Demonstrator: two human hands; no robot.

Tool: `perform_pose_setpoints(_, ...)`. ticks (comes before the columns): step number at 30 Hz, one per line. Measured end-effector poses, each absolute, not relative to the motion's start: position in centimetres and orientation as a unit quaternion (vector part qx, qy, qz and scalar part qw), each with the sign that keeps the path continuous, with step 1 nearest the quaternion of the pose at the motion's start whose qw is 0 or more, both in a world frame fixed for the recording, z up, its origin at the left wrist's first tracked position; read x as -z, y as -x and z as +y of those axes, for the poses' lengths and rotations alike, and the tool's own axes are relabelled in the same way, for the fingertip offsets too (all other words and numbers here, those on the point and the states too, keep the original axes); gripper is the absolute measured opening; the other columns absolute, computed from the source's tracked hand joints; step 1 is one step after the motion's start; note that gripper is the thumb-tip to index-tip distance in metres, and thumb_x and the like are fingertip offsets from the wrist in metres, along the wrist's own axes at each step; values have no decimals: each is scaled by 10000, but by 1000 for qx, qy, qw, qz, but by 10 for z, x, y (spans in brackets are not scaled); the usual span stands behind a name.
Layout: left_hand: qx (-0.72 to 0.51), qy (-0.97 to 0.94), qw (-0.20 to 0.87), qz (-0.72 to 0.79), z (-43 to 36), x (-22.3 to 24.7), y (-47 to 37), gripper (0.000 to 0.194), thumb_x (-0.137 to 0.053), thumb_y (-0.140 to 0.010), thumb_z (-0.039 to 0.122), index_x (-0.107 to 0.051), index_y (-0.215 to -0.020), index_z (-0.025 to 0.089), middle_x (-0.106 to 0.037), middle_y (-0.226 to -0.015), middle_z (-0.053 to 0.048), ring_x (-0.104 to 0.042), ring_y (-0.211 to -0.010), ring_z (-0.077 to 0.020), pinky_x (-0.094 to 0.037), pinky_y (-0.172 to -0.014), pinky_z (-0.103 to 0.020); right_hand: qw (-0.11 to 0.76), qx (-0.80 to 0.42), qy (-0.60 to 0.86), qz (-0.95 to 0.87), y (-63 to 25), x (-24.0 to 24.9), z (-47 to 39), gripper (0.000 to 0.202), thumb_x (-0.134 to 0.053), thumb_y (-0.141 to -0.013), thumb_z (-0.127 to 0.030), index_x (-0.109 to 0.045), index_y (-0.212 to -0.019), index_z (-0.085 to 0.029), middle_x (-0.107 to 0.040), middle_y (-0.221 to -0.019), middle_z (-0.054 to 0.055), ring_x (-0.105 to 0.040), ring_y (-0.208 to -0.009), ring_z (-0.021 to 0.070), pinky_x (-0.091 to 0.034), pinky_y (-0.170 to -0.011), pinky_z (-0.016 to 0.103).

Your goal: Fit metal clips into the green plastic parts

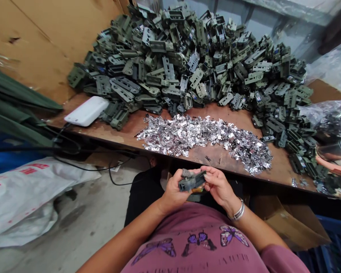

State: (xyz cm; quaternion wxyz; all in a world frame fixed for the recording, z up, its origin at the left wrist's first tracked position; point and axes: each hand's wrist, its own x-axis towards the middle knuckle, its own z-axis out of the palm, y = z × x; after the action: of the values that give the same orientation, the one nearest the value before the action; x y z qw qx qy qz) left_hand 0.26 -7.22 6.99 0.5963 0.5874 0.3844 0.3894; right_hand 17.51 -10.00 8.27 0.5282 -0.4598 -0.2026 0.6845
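Note:
A dark grey-green plastic housing, long and slotted, is held between my two hands above my lap, just off the table's front edge. My left hand is wrapped around its left end. The fingers of my right hand are pinched at its right end; whether a small part is between them is hidden. Beyond my hands, a spread of small shiny metal clips lies on the brown table. Behind the clips rises a large heap of similar green housings.
A white power bank with a cable lies at the table's left. A white sack is on the floor at left. At right are an orange-rimmed bowl, plastic bags and, below the table, a cardboard box.

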Motion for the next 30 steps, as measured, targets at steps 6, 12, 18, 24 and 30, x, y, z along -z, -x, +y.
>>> perform_pose_setpoints(6,-273,-531,730,332,-69,-76,10,697,-903,-537,325,-602,-1151,192,-627,-1298,-165,-622,-1161,-302,-520,-949,-410,510,-728,413,-200,-184,-78,-107,568,-846,-607,-337,-609,-1108,-209,-563,-649,-57,-277,-404,23,-196,-352,162)
perform_pose_setpoints(12,-192,-343,835,385,-61,-94,-2,512,-738,-763,406,-574,-1189,175,-706,-873,-87,-655,-601,-135,-477,-507,-208,387,-499,551,-545,-203,-93,-103,337,-572,-906,-388,-578,-1196,-217,-666,-868,27,-581,-595,119,-482,-548,249)
perform_pose_setpoints(18,-262,-248,860,361,-57,-106,-20,340,-732,-712,309,-622,-996,158,-690,-918,-95,-650,-675,-151,-491,-450,-199,100,-108,731,-666,-249,-102,-57,137,-548,-909,-251,-640,-866,-158,-694,-838,122,-656,-789,231,-453,-710,309)
perform_pose_setpoints(24,-306,-263,810,425,-54,-106,-20,242,-685,-739,330,-512,-823,184,-667,-724,-18,-581,-509,-123,-431,-346,-189,138,-194,718,-654,-285,-97,-52,122,-517,-925,-195,-634,-901,-170,-710,-844,56,-654,-773,179,-436,-714,261)
perform_pose_setpoints(30,-284,-287,794,455,-55,-108,-27,273,-685,-707,325,-540,-887,179,-644,-724,6,-567,-543,-112,-439,-417,-194,84,-67,719,-686,-276,-93,-70,198,-540,-920,-279,-633,-779,-174,-660,-813,82,-607,-735,187,-401,-649,267)
